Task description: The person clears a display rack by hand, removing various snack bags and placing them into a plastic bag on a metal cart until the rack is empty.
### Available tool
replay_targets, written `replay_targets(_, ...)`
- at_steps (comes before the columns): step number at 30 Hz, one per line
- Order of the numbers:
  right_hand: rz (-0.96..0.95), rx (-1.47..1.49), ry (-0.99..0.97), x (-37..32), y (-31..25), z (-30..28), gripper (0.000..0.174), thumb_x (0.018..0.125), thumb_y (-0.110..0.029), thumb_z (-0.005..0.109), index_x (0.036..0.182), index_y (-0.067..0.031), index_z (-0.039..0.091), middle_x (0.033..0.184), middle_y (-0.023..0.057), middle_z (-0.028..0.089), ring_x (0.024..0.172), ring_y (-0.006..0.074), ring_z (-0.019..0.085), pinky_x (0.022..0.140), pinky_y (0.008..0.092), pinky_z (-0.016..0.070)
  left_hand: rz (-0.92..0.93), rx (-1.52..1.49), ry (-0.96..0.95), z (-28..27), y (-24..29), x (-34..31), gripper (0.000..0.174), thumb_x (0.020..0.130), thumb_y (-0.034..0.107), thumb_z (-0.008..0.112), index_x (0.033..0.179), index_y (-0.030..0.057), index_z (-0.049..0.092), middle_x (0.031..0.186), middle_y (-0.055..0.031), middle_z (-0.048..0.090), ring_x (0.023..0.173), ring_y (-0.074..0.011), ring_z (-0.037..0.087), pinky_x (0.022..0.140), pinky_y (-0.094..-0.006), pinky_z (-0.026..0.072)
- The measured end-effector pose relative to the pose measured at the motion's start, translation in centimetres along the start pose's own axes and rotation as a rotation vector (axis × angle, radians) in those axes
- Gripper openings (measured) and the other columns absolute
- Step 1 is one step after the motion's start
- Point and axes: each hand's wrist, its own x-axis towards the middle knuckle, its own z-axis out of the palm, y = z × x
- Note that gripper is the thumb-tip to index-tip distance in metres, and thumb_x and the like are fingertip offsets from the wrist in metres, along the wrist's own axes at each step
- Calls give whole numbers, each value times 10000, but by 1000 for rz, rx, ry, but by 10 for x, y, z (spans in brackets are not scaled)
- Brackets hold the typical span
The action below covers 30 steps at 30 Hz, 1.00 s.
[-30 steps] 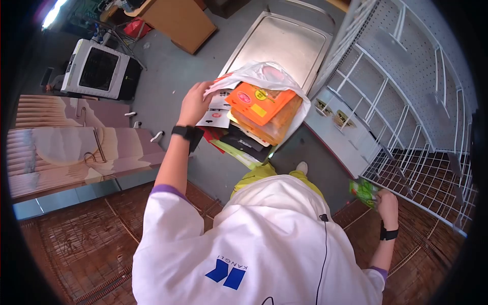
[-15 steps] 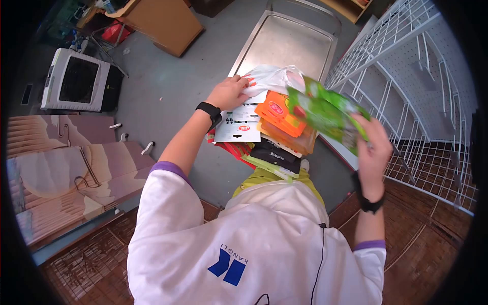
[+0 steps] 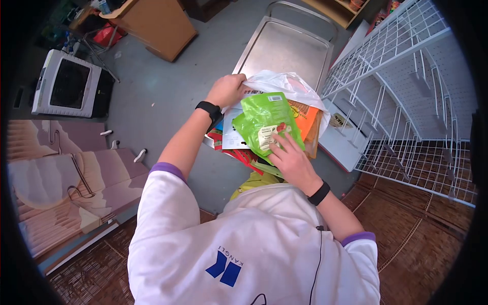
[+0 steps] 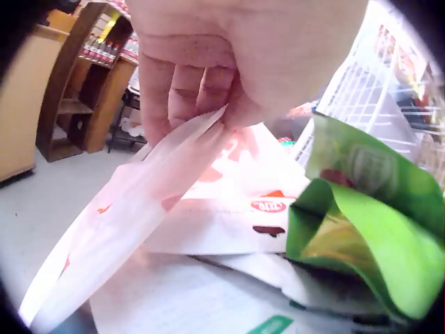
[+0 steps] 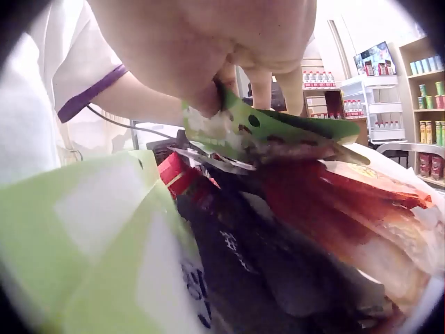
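My left hand (image 3: 227,90) pinches the rim of a white plastic bag (image 3: 301,87), holding up its side; the left wrist view shows the film between thumb and fingers. The bag is full of flat snack packets. My right hand (image 3: 295,165) holds a bright green packet (image 3: 264,109) by its lower edge, thumb on one side and fingers on the other. That packet lies over the top of the pile. Beneath it show an orange packet (image 3: 311,122), a white packet (image 3: 232,138) and red ones (image 3: 244,156). In the right wrist view a black packet (image 5: 243,250) is visible lower down.
Behind the bag is a metal tray cart (image 3: 284,48). On the right stands a white wire rack (image 3: 412,168) with hooks, beside a low white shelf (image 3: 343,142) bearing a small packet. A folding-type patterned board (image 3: 76,173) with hooks lies left.
My right hand has swung in from the far right with the green packet and brought it over the pile in the bag. My left hand has stayed at the bag's rim, shifting slightly right.
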Motion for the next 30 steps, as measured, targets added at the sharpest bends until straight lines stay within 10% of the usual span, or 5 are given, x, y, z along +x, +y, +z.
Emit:
replay_targets(16,67,-82,31,34,-6,8,135,755,-124,557,869,-54,575,997,67,585,1099,262,556,799,343,522,409,379,244,-17,21,-22,113,813,122,572,908,64,554,780,-61,597,752,-243,607,609,-367,505)
replay_targets(25,378,-200,-1,57,14,16,67,733,-100,583,789,-66,572,800,64,563,779,214,625,580,315,530,431,332,225,-17,19,-30,177,751,71,602,921,62,552,779,-66,605,754,-254,608,614,-367,506)
replay_targets(30,204,-303,146,82,29,40,77,724,-118,580,712,-55,622,719,84,591,620,216,631,535,316,515,362,200,226,-7,32,-37,198,745,79,624,929,79,552,831,-104,630,742,-283,627,623,-390,501)
